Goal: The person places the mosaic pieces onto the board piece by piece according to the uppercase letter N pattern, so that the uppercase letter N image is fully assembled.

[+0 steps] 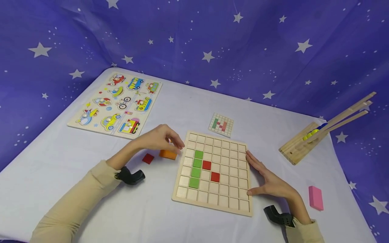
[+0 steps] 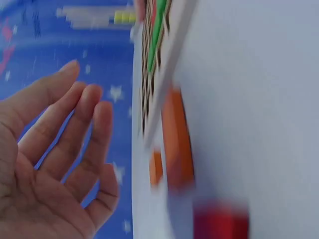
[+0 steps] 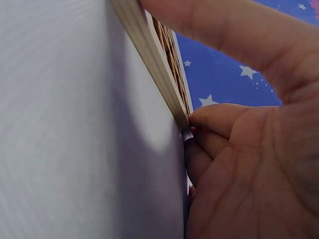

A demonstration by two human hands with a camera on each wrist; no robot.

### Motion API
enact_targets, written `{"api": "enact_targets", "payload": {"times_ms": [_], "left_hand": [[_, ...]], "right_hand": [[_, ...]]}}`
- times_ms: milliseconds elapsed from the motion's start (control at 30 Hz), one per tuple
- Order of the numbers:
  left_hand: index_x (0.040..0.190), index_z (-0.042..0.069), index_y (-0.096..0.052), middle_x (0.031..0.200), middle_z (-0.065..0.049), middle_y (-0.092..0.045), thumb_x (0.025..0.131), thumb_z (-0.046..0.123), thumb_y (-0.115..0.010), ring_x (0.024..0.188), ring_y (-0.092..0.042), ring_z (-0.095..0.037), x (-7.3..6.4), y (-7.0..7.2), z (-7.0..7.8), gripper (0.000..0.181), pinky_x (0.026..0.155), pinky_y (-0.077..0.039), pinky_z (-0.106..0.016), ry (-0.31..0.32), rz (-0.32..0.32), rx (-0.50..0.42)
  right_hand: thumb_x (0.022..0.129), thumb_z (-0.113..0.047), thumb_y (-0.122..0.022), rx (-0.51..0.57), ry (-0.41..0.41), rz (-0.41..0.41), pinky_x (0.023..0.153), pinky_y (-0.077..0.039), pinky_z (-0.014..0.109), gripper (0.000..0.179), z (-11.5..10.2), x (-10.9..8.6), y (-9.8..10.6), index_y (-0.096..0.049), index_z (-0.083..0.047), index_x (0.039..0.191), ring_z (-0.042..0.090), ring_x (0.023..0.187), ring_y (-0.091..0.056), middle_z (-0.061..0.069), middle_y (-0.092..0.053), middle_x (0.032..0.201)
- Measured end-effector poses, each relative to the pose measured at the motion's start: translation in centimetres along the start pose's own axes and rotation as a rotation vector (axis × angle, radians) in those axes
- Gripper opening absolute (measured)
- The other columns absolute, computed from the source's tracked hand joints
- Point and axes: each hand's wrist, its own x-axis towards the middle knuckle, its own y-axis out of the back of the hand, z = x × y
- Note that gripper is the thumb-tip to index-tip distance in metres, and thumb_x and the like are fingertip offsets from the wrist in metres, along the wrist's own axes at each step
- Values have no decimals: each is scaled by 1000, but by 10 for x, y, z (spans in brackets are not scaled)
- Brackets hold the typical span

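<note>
A square wooden grid board (image 1: 234,173) lies on the table, with several green tiles (image 1: 196,172) in a column and two red tiles (image 1: 215,177) beside it. Just left of the board my left hand (image 1: 159,138) hovers over an orange block (image 1: 168,155). In the left wrist view the fingers of that hand (image 2: 65,154) are relaxed, the palm holding nothing. My right hand (image 1: 270,180) rests against the board's right edge. Its thumb and fingertips touch the edge at two places, as the right wrist view shows from close by (image 3: 249,164).
A small pattern card (image 1: 221,125) lies behind the board. A red block (image 1: 148,158) sits left of the orange one. Vehicle puzzle board (image 1: 121,101) at back left; wooden stand with beads (image 1: 301,145) and pink block (image 1: 316,198) on the right.
</note>
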Motion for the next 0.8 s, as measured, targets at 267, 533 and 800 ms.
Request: {"api": "enact_targets", "payload": {"times_ms": [267,533,800], "left_hand": [[105,5,-73,99,-8,-74,74,15,-81,89,-66,-16,-42,39,-35,33,78,-50,-25,210,-84,-92],[107,8,-73,103,-6,-72,70,12,-84,92,-64,-18,-58,49,-48,39,77,-50,-23,209,-246,-58],[96,13,-75,87,0,-68,66,10,-85,81,-58,-15,-57,46,-42,31,71,-47,-22,153,-253,63]], "right_hand": [[67,-24,-86,14,-15,0,113,9,21,115,-1,0,0,-12,-9,155,33,149,9,10,3,163],[66,-26,-87,-2,-29,-8,102,-1,1,118,-1,-1,1,-12,-12,155,37,148,7,5,3,163],[65,-27,-87,-26,-15,-5,104,5,1,118,-1,-1,1,-12,-10,155,33,149,6,9,2,163]]}}
